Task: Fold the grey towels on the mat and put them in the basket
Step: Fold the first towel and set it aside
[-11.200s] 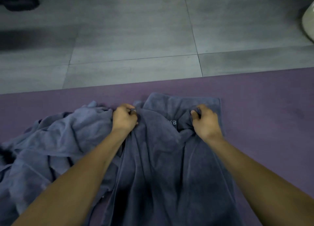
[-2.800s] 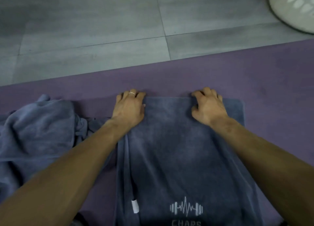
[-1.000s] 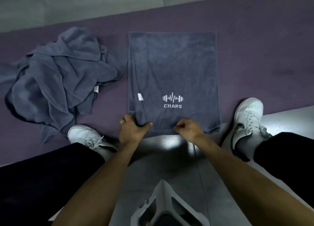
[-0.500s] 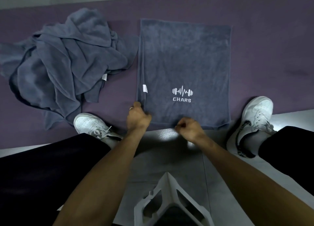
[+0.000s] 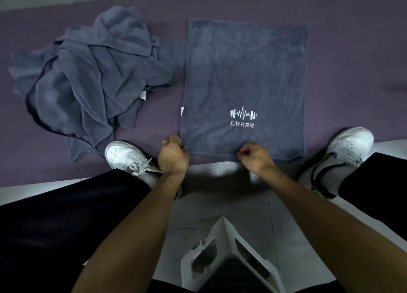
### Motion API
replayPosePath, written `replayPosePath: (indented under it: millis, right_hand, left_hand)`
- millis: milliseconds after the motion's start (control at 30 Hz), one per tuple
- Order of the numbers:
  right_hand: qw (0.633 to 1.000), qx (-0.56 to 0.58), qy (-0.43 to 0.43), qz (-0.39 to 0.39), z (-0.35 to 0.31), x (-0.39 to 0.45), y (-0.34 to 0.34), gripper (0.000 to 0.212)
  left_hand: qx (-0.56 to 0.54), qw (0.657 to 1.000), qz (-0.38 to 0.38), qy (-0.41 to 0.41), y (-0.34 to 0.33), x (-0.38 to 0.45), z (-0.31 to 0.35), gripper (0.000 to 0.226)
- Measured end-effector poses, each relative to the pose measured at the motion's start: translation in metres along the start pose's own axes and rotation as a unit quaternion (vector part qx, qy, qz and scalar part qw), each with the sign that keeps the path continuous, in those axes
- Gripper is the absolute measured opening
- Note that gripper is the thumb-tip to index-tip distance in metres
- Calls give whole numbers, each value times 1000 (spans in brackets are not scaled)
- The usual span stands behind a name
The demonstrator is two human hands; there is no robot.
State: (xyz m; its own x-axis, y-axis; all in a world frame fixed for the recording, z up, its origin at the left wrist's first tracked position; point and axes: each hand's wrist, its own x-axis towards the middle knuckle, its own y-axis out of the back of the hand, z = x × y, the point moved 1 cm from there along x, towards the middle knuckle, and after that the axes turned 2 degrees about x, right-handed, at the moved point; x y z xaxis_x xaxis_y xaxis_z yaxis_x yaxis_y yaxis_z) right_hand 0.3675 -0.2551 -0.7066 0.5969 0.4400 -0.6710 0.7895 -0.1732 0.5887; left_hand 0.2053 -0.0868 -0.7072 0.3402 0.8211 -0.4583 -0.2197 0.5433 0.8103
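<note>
View from the head camera, looking down between the person's knees. A grey towel (image 5: 244, 83) lies spread flat on the purple mat (image 5: 352, 61), forming a smooth upright rectangle whose near hem runs along the mat's near edge, where the mat meets the grey floor (image 5: 220, 204). The left hand (image 5: 174, 156) sits at the towel's near left corner, fingers curled and pinching the hem there; a ring shows on one finger. The right hand (image 5: 255, 155) sits on the same hem somewhat right of its middle, fingers curled over the edge of the cloth; the near right corner lies free beyond it. Both hands thus hold the near hem, and the rest of the towel extends away from them, flat on the mat. The towel's surface is even in tone with faint nap marks, and a double layer shows along its left side, where a small white label (image 5: 182, 111) projects. A white logo (image 5: 243, 116), a barbell with a pulse line above the word CHARS, is printed in the near half, just beyond the hands. To the left, just beside the flat towel, a crumpled heap of grey towels (image 5: 94, 72) rests on the mat. A white shoe (image 5: 125, 158) stands at each side of the hands.
</note>
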Motion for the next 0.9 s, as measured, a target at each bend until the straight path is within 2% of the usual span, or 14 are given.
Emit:
replayPosePath:
  millis: [100,167,233,333,433,533,667,800,900]
  right_hand:
    - [998,-19,-3,52,12,-5,8,13]
    - [993,4,-23,118,29,-12,16,16]
    - [980,50,-82,176,51,-16,26,20]
    - [945,130,-205,219,80,-16,43,29]
    - [905,206,-302,215,96,-12,54,45]
    - [886,285,-299,210,107,-1,57,48]
    - [884,307,-294,194,132,21,59,34]
    - [866,326,-310,217,132,10,68,35]
    - [865,322,-313,225,135,5,63,37]
  left_hand:
    - [57,988,-31,-137,-7,-10,16,12]
    - [99,974,-69,-190,-19,-14,26,17]
    - [159,955,-102,-228,-33,-22,34,28]
    - [248,933,-107,-236,-45,-31,42,38]
    - [311,913,-103,-244,-47,-29,48,39]
    - [354,894,-118,-248,-45,-23,55,42]
    - [395,871,-122,-266,-41,-21,68,43]
    - [361,886,-120,-265,-36,-30,70,42]
    - [371,880,-133,-266,-38,-40,67,41]
